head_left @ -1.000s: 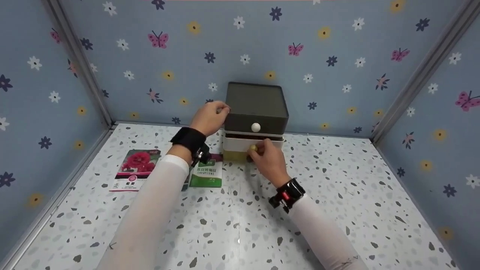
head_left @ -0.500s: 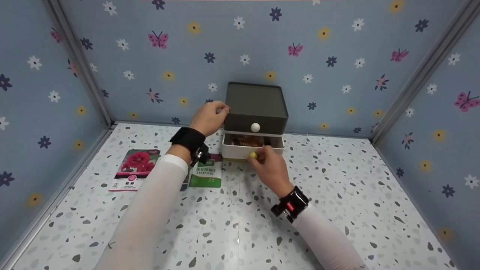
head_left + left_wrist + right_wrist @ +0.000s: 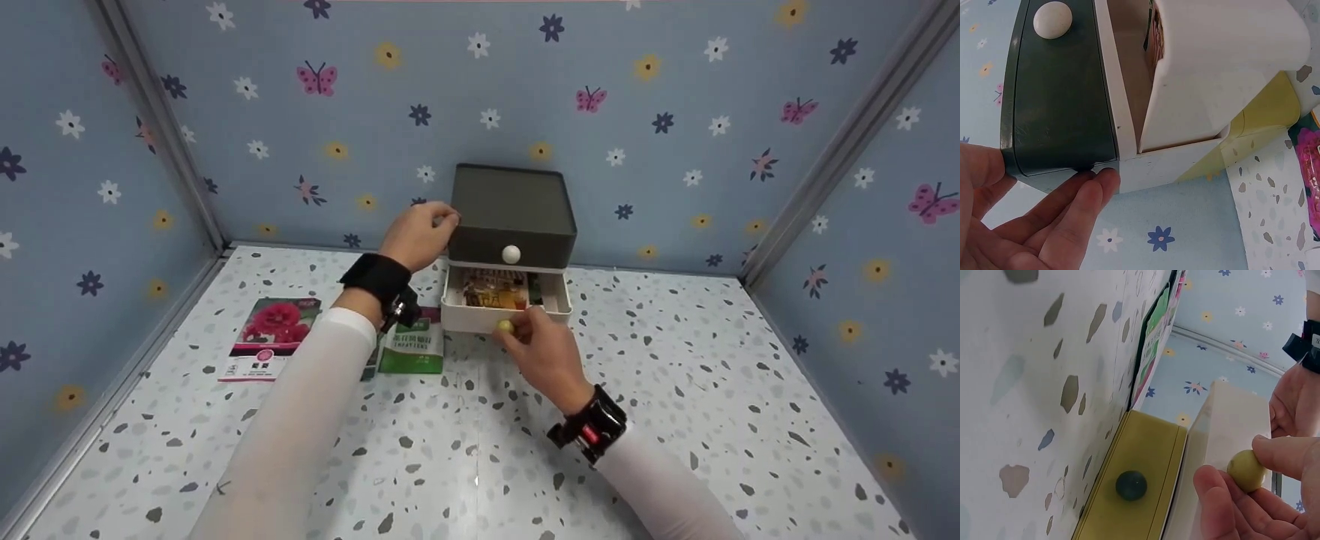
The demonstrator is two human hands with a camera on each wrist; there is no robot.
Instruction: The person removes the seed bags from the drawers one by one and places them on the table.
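A small storage box of stacked drawers stands against the back wall, its dark green top drawer (image 3: 517, 210) closed and fitted with a white knob (image 3: 1053, 20). My left hand (image 3: 420, 234) grips the box's left front corner, thumb and fingertips on its edges in the left wrist view. With thumb and fingers my right hand (image 3: 546, 360) pinches the yellow-green knob (image 3: 1246, 471) of the white middle drawer (image 3: 469, 321), which is pulled well out. Inside it lie colourful printed packets (image 3: 495, 294). Below, the yellow bottom drawer (image 3: 1145, 433) with a dark knob (image 3: 1131, 485) is closed.
Left of the box, a packet with a red flower (image 3: 274, 337) lies on the speckled table (image 3: 480, 450). A green and white packet (image 3: 412, 349) lies nearer the box, partly behind the left wrist strap. Flower-patterned walls (image 3: 480, 90) enclose the table.
The white middle drawer has slid out toward me, drawn by its knob in my right hand. The packets inside have come into sight. My left hand has kept its place on the box.
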